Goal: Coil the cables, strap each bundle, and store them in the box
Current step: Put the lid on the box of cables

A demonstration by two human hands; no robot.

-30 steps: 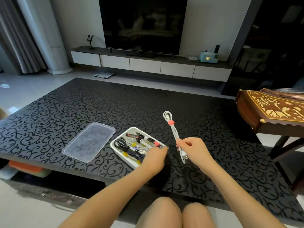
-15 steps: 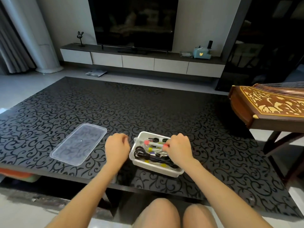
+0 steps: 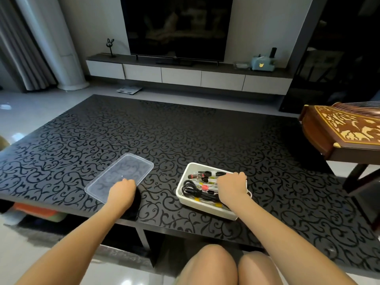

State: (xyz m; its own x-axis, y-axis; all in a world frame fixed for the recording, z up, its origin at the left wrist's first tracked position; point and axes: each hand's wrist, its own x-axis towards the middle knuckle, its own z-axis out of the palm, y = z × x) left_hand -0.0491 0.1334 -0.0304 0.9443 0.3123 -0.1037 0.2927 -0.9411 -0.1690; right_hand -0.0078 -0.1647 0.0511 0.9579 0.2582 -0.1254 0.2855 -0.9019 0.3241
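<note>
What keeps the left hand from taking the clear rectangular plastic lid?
Probably nothing, so yes: the left hand is at the near edge of the clear rectangular plastic lid, which lies flat and bare on the black patterned table. Its grip is hidden.

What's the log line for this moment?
phase: cables stowed, lid off | left hand: on lid edge, grip unclear | right hand: in box on cables, grip hidden | lid: flat on table

The left forearm (image 3: 82, 239) and right forearm (image 3: 277, 233) rise bare from the bottom corners, converging. The left hand (image 3: 121, 191), left of centre, is knuckles-up with fingers curled under. The right hand (image 3: 232, 187), right of centre, is palm-down with its fingertips hidden.
</note>
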